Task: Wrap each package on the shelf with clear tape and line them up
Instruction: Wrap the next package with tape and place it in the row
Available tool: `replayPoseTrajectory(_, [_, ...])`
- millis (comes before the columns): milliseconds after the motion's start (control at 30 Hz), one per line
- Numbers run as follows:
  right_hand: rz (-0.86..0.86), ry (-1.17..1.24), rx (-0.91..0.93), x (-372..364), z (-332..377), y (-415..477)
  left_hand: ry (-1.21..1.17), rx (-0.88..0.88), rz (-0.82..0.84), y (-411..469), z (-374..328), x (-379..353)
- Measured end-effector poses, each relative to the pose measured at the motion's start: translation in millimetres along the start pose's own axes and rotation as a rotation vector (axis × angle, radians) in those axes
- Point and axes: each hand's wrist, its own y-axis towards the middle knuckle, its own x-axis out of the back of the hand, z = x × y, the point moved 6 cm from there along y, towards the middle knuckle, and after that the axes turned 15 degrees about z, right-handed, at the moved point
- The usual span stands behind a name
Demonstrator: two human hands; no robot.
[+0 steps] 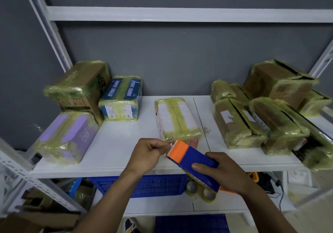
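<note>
Your right hand point(221, 171) grips the blue body of the tape dispenser point(192, 158), fingers curled over its top. Your left hand point(146, 153) pinches the tape end point(169, 145) at the orange toothed edge, thumb and forefinger closed on it. The white package point(177, 119) sits in the middle of the shelf point(115, 142), just beyond the dispenser. Pull the end out straight and taut, press it flat on the near face, then run the dispenser over. Don't let the film fold onto itself.

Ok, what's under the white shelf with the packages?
A blue crate and tape rolls on a lower shelf; the tape dispenser and right hand hide what's behind them.
</note>
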Motion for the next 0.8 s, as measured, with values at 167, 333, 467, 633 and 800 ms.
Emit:
replayPoseTrajectory(167, [-0.034,-0.105,-0.046,12.9,1.2,-5.5,-0.002,-0.018,-0.195,-2.3,4.8,35.1])
replayPoseTrajectory(333, [-0.115,-0.272,-0.053,33.8,12.5,-5.7,-0.010,-0.052,-0.245,0.1,16.7,47.1])
replayPoseTrajectory(467, [-0.199,-0.378,-0.045,40.1,28.7,1.9,-0.070,-0.055,-0.334,3.6,29.8,39.8])
replayPoseTrajectory(633, [-0.210,-0.495,-0.089,45.2,53.5,20.7,-0.186,0.006,-0.385,8.3,44.7,43.4])
replayPoseTrajectory(800, [-0.109,-0.671,-0.212,47.9,70.9,46.1,-0.309,0.062,-0.405,17.2,60.6,44.2])
